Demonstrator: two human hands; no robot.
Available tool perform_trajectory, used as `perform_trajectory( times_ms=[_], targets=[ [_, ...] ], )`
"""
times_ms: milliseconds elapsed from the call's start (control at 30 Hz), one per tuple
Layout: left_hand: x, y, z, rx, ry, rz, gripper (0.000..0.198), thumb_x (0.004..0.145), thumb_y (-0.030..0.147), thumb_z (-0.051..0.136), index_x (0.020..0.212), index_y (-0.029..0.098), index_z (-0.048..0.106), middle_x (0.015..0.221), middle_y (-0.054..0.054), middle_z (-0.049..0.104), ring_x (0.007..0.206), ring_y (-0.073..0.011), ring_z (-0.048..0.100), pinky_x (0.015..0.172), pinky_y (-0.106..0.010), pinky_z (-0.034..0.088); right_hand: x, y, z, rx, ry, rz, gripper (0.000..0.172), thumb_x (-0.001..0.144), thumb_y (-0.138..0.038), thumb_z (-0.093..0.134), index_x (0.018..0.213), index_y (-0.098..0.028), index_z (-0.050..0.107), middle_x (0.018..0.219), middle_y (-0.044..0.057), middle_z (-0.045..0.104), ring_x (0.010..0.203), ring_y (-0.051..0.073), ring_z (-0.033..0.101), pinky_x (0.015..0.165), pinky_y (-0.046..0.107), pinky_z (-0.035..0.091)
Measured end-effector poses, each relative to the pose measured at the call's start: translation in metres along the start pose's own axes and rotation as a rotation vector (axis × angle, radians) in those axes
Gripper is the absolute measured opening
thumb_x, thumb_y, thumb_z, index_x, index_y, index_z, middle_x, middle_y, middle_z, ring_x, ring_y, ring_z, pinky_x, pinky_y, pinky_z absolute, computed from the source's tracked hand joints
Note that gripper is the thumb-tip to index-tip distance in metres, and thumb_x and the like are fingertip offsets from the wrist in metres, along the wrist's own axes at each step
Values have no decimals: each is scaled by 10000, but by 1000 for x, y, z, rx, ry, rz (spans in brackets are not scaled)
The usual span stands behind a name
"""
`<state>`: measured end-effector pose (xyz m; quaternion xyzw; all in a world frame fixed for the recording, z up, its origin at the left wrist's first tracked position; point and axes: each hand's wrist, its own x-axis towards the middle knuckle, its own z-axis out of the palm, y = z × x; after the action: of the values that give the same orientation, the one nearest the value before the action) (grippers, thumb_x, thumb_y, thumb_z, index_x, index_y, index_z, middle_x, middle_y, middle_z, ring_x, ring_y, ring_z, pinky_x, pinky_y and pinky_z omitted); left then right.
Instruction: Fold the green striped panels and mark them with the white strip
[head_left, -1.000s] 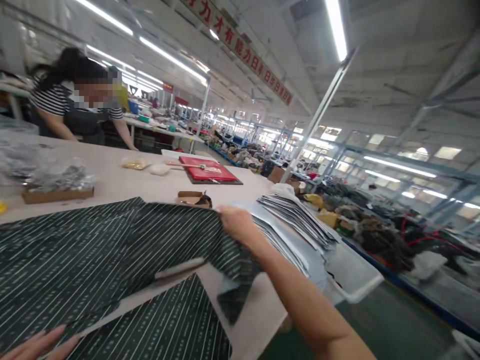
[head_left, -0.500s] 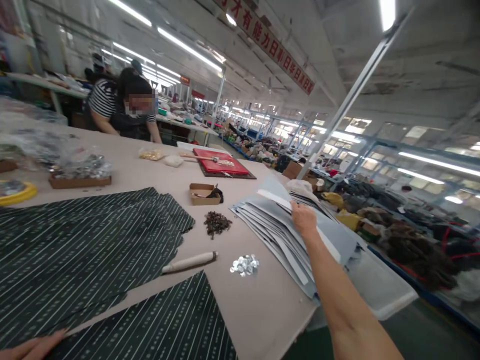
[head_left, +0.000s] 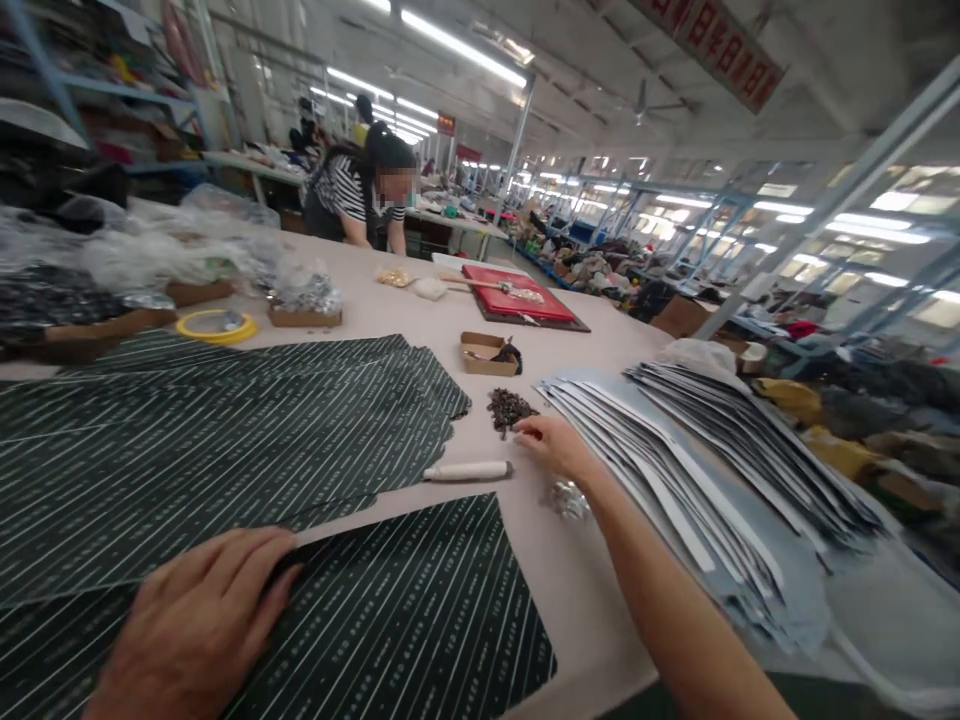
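My left hand (head_left: 206, 615) is closed on the upper edge of a dark green fabric piece (head_left: 420, 600) with white stripes and lettering, fingers on one side and thumb on the other. My right hand (head_left: 553, 443) has its fingertips pinched together at the near edge of a pile of small dark metal pieces (head_left: 511, 408). Whatever those fingers hold is too small to make out. Just left of that hand lies a whitish wrapped rod (head_left: 471, 471) with a dark end. Shiny silver discs (head_left: 568, 498) are partly hidden behind my right forearm.
More striped fabric (head_left: 225, 430) covers the table's left side. Stacks of pale strips (head_left: 652, 455) and dark-edged strips (head_left: 757, 450) lie at right. Beyond are a small cardboard box (head_left: 487, 365), a red board (head_left: 517, 295) and a yellow ring (head_left: 216, 327). A co-worker (head_left: 360, 190) leans over the table's far side.
My right hand has left the pale strips and moved left to the dark pile. My left hand has come further into view, gripping the fabric's edge. The view has turned left.
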<state>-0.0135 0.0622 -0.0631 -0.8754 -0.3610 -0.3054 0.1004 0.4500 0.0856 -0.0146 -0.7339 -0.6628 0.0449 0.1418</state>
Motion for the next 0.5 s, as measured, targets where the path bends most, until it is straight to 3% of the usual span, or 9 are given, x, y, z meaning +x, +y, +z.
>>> perform_trajectory(
  times_ms=[67, 167, 367, 433, 500],
  targets=[
    [8, 11, -13, 115, -9, -2, 190, 988, 206, 490, 1072, 247, 656, 1034, -20, 733, 973, -275, 639, 824, -434, 440, 8, -19, 14, 51, -55, -39, 253, 908, -304, 638, 1103, -213, 770, 1019, 62, 772, 922, 187, 678, 867, 286, 475],
    [14, 22, -23, 163, -26, 65, 285, 1007, 117, 414, 965, 190, 686, 972, -51, 727, 943, -245, 640, 832, -393, 449, 17, -29, 23, 91, -104, -37, 209, 899, -293, 627, 979, -187, 788, 1003, 85, 775, 948, 212, 679, 887, 305, 463],
    [1, 23, -21, 224, -17, 63, 445, 981, 29, 310, 1022, 172, 730, 1099, -63, 734, 1023, -243, 651, 914, -392, 492, 21, -32, 16, 116, -110, 35, 189, 864, -322, 628, 784, -203, 751, 841, 72, 775, 809, 224, 687, 763, 305, 466],
    [0, 22, -22, 233, -68, 23, 478, 923, -26, 322, 1048, 186, 732, 1099, -56, 739, 1006, -234, 666, 882, -372, 523, 21, -33, 14, 124, -91, 59, 171, 821, -309, 659, 694, -210, 716, 748, 66, 757, 744, 226, 680, 702, 304, 456],
    [6, 22, -29, 217, -203, -39, 493, 867, -62, 357, 1030, 209, 734, 1053, -41, 743, 951, -215, 679, 829, -333, 550, 20, -34, 13, 145, -78, 94, 203, 779, -295, 677, 594, -213, 662, 620, 56, 712, 633, 219, 656, 619, 301, 436]
  ],
)
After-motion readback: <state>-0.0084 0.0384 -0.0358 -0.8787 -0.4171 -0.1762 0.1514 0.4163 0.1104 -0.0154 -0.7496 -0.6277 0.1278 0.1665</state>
